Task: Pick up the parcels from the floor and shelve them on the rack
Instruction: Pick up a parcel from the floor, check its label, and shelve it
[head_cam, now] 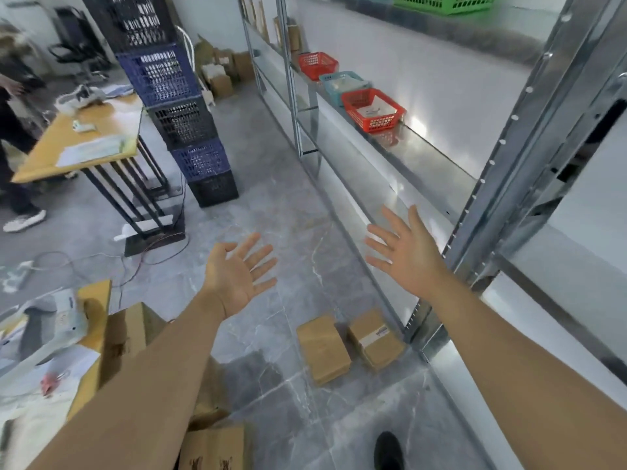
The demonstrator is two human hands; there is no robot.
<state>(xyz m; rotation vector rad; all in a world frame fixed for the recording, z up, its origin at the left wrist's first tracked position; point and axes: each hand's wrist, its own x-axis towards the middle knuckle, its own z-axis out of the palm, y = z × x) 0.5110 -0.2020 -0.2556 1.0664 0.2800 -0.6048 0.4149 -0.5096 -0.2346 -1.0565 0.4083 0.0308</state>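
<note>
Both the left hand (237, 276) and the right hand (403, 252) are held out empty, fingers spread wide. Two brown parcels (324, 349) (376, 339) lie side by side on the floor (291, 232), just beside the rack (424, 164). The pickup seems not yet begun; next comes stooping to grasp one.

Two parcels (323, 350) (376, 339) lie side by side on the floor (271, 215), just left of the rack (424, 164).
</note>
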